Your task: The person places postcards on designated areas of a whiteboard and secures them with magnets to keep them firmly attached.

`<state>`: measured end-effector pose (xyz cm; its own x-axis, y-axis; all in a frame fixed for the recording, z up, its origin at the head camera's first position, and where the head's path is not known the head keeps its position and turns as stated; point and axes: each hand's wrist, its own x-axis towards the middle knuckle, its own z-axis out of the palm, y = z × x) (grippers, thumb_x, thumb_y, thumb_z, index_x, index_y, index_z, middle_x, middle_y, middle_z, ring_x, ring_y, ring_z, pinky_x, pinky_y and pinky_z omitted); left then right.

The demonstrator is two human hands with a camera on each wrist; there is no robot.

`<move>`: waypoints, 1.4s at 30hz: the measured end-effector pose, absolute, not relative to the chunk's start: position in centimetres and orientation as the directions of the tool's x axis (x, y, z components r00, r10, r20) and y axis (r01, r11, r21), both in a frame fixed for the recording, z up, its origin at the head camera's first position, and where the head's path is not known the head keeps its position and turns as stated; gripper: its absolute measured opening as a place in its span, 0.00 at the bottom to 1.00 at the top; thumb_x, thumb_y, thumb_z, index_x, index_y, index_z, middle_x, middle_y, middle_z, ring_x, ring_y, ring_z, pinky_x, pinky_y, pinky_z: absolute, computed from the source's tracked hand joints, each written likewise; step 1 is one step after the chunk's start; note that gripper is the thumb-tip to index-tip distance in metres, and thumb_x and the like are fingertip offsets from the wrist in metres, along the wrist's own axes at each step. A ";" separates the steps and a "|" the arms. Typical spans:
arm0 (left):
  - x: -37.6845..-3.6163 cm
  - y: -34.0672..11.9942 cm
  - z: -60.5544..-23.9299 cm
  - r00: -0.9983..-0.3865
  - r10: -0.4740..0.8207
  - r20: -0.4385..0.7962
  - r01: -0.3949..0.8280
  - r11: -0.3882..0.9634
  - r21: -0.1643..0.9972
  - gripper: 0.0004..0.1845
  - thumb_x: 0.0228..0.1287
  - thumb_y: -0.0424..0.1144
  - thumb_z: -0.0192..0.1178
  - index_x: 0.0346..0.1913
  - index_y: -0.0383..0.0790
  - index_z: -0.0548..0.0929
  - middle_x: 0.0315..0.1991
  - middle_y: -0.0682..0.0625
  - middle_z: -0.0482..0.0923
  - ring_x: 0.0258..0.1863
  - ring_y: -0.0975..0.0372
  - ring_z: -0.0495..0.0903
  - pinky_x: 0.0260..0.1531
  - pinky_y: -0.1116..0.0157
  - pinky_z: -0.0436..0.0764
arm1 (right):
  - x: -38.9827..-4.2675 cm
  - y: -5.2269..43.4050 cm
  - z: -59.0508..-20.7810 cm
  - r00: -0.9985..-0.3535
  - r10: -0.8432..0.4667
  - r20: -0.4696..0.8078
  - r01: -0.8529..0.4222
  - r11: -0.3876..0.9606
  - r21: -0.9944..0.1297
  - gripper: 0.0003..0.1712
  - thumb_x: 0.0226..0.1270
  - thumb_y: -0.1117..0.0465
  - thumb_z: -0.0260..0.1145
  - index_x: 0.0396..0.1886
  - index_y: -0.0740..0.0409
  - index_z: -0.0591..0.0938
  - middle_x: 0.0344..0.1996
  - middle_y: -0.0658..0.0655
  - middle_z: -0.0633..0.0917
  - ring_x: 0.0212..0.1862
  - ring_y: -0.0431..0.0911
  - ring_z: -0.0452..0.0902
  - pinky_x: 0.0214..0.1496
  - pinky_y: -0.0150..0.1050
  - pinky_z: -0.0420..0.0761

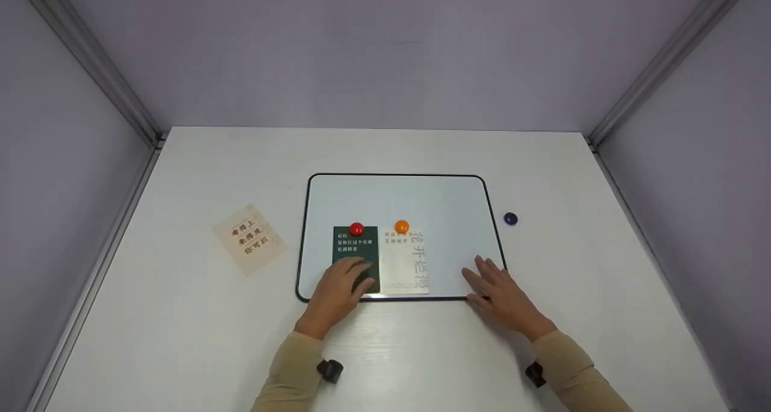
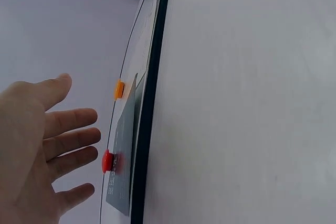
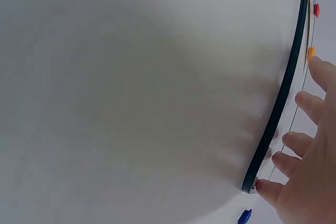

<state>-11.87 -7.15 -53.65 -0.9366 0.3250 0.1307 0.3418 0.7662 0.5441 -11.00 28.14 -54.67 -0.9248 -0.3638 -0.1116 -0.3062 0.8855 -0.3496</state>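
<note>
A whiteboard (image 1: 397, 198) with a black frame lies on the table. On its lower half sit a dark green card (image 1: 355, 246) and, to the right, a pale card (image 1: 400, 267) with grey characters. A red round magnet (image 1: 356, 229) is on the green card's top edge, an orange one (image 1: 402, 226) on the pale card's. My left hand (image 1: 336, 288) hovers over the green card, fingers relaxed, holding nothing. The left wrist view shows that card's near edge tilting up off the board. My right hand (image 1: 505, 294) has spread fingers at the board's lower right corner.
A beige card (image 1: 250, 240) with dark red characters lies at an angle left of the board. To the right of the board is a dark blue magnet (image 1: 511, 218). Pale walls (image 1: 385, 56) enclose the table at the back and sides.
</note>
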 end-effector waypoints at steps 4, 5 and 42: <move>-12.0 -7.5 -53.6 -0.945 0.303 0.119 0.317 0.768 0.556 0.21 0.70 0.50 0.54 0.58 0.40 0.79 0.60 0.43 0.76 0.63 0.51 0.74 0.66 0.51 0.72 | -11.0 28.3 -54.8 -0.917 -0.381 -0.119 -0.320 0.880 -0.350 0.32 0.71 0.49 0.57 0.72 0.50 0.65 0.75 0.65 0.57 0.77 0.64 0.50 0.76 0.64 0.54; -12.1 -7.6 -53.5 -0.948 0.299 0.113 0.309 0.771 0.556 0.21 0.70 0.50 0.54 0.58 0.40 0.79 0.60 0.43 0.76 0.64 0.51 0.74 0.66 0.51 0.72 | -11.0 28.3 -54.8 -0.915 -0.384 -0.122 -0.322 0.880 -0.349 0.32 0.71 0.49 0.57 0.72 0.50 0.65 0.76 0.65 0.57 0.77 0.64 0.50 0.76 0.65 0.53; -13.9 -11.8 -52.9 -0.995 0.095 0.021 0.089 0.800 0.593 0.23 0.69 0.49 0.56 0.60 0.40 0.76 0.60 0.43 0.78 0.64 0.51 0.74 0.66 0.51 0.72 | -10.6 28.4 -55.3 -0.927 -0.366 -0.089 -0.300 0.861 -0.411 0.33 0.70 0.50 0.60 0.72 0.49 0.65 0.76 0.64 0.57 0.77 0.63 0.48 0.77 0.64 0.50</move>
